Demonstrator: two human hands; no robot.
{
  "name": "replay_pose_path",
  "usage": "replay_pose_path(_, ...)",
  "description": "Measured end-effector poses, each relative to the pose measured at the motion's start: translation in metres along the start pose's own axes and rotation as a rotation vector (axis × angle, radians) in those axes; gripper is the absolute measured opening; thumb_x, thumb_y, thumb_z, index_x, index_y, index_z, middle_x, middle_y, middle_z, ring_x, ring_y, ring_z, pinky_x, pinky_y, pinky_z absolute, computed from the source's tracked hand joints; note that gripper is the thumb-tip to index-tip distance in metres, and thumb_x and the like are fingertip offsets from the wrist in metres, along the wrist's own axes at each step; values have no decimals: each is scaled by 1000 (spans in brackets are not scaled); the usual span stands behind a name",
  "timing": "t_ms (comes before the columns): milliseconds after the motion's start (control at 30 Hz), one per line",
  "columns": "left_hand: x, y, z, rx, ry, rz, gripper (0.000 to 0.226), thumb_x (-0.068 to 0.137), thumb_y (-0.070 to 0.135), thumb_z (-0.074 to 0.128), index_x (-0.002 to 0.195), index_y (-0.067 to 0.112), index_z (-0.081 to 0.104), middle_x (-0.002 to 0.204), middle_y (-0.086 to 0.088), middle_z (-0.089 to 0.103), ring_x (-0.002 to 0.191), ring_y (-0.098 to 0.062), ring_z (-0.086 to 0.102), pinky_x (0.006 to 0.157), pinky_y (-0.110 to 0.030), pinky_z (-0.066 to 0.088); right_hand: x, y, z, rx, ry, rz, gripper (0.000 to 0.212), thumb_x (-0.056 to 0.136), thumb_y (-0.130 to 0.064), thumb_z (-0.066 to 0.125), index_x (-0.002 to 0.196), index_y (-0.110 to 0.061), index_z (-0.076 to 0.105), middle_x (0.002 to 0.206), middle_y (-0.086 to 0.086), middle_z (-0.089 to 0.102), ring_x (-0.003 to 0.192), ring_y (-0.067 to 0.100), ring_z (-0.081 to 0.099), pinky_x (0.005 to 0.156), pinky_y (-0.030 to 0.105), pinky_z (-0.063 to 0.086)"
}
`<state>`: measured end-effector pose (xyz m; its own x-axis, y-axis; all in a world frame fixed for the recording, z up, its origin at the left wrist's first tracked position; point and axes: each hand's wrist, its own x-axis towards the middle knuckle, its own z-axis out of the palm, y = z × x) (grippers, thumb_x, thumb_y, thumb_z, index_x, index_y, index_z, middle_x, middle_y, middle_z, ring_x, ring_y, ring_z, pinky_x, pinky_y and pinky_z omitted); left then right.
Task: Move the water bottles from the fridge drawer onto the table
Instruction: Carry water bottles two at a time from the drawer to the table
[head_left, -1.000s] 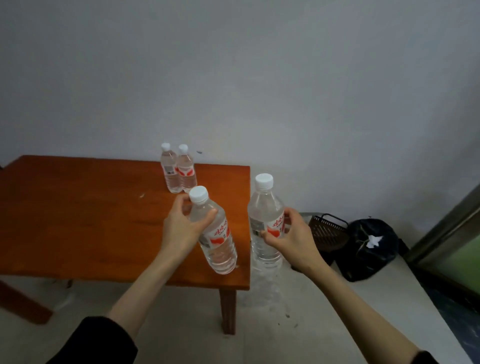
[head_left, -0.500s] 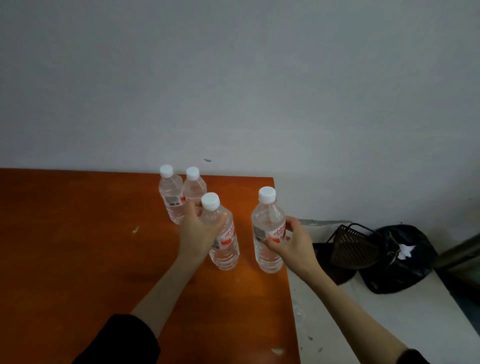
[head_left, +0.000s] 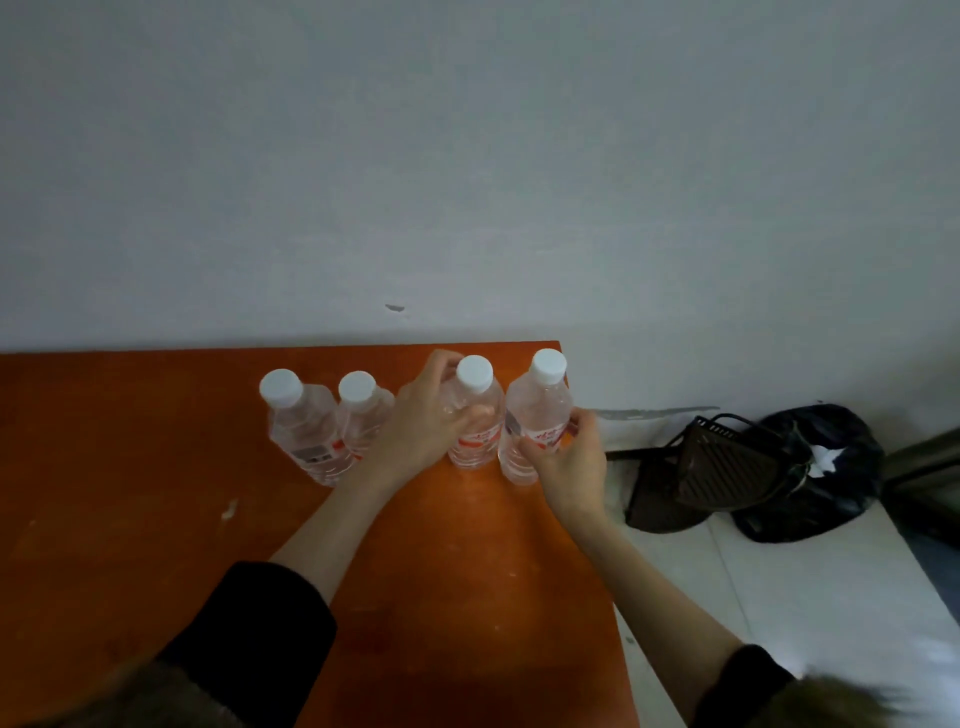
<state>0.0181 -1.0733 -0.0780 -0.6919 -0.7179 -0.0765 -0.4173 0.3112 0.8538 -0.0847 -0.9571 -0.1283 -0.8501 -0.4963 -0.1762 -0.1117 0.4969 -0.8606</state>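
Several clear water bottles with white caps stand in a row near the far right end of the orange table (head_left: 156, 519). My left hand (head_left: 423, 426) grips the third bottle (head_left: 475, 415), its base on the table. My right hand (head_left: 569, 462) grips the rightmost bottle (head_left: 535, 415), close to the table's right edge. To the left, two more bottles (head_left: 304, 421) (head_left: 361, 410) stand side by side, free of my hands. The fridge drawer is out of view.
A grey wall rises right behind the table. On the floor to the right lie a dark plastic basket (head_left: 717, 467) and a black bag (head_left: 826, 467). A dark frame (head_left: 930, 467) shows at the far right.
Both hands carried their bottles forward over the table and set them down in line with the two standing bottles. The view moved closer and looks down more steeply.
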Motion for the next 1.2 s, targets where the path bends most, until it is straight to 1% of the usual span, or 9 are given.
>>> replay_pose_path(133, 15, -4, 3, -10, -24, -15, 51, 78, 18, 71, 120, 19, 42, 128, 1, 54, 114, -11, 49, 100, -41, 44, 9, -4, 11, 59, 58, 25, 60, 71, -22, 80, 119, -14, 44, 117, 2, 57, 106, 15, 55, 86, 25, 45)
replay_pose_path(300, 23, -8, 0, -20, -61, -37, 49, 82, 18, 67, 122, 19, 39, 132, 0, 52, 122, -18, 48, 101, -43, 43, 11, 1, 14, 15, -37, 23, 69, 71, -24, 79, 124, -14, 38, 124, 4, 55, 108, 14, 54, 85, 23, 46)
replay_pose_path(433, 25, -8, -3, 16, -98, -33, 50, 84, 17, 65, 124, 19, 36, 134, -1, 49, 124, -18, 46, 97, -35, 42, 15, 3, 8, -70, -136, -28, 76, 72, -32, 77, 133, -20, 35, 132, 1, 53, 117, 17, 53, 96, 35, 48)
replay_pose_path(533, 22, -7, -3, 33, -119, -19, 49, 85, 15, 64, 124, 19, 35, 133, 0, 49, 123, -14, 45, 93, -31, 40, 20, 4, 8, -166, -180, -55, 74, 69, -45, 75, 132, -28, 39, 129, -3, 54, 116, 16, 54, 96, 44, 50)
replay_pose_path(600, 19, -6, -4, 41, -125, -15, 48, 85, 13, 63, 123, 17, 35, 131, 0, 49, 119, -12, 45, 91, -28, 40, 18, 4, 9, -180, -177, -35, 72, 70, -44, 75, 131, -26, 40, 129, -1, 54, 115, 17, 54, 96, 45, 49)
replay_pose_path(833, 8, -9, -7, 85, -148, -1, 45, 86, 14, 61, 120, 19, 33, 115, 10, 43, 111, -7, 42, 86, -26, 40, 7, 9, 11, -191, -140, -15, 76, 71, -38, 76, 135, -22, 38, 134, 2, 50, 118, 19, 52, 99, 41, 47)
replay_pose_path(967, 4, -8, -4, 29, -153, -52, 46, 88, 15, 59, 126, 19, 31, 131, 0, 46, 123, -16, 43, 98, -36, 41, 4, 7, 14, -140, -139, -25, 76, 73, -35, 76, 137, -22, 36, 136, 3, 48, 122, 20, 49, 102, 43, 44)
replay_pose_path(1033, 1, -7, -1, 13, -121, -54, 48, 89, 15, 58, 129, 17, 32, 135, -3, 45, 127, -18, 43, 98, -34, 39, 0, 7, 12, -94, -158, -31, 75, 74, -33, 75, 138, -23, 36, 135, 1, 50, 123, 19, 49, 102, 42, 44)
replay_pose_path(1200, -10, 0, 3, 38, -17, -53, 52, 89, 17, 58, 136, 17, 34, 139, -2, 46, 130, -19, 42, 95, -28, 37, -13, -1, -4, -59, -279, -74, 63, 83, -31, 66, 137, -24, 35, 132, -2, 52, 121, 16, 52, 92, 24, 39)
